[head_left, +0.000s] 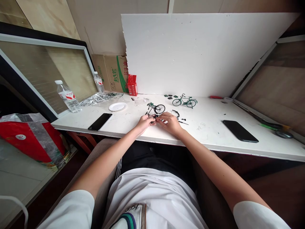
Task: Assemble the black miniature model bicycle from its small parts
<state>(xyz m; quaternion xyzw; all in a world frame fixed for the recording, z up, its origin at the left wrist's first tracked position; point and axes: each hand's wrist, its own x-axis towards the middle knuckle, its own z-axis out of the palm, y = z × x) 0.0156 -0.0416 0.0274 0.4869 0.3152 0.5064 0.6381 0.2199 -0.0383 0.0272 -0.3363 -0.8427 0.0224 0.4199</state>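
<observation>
A partly built model bicycle with one black spoked wheel and a dark green frame is at the front middle of the table. My left hand is closed on its near end, fingers pinched together. My right hand meets it there, thumb and fingers pinching at the same spot; what sits between those fingertips is too small to make out. Just beyond the right hand lie small black parts, among them a curved black piece and a thin black rod. Farther back stands a whole green model bicycle.
A black phone lies left of my hands, another phone to the right. Behind are a white plate, water bottles, a red box and several small green and black pieces. A white board rises at the back.
</observation>
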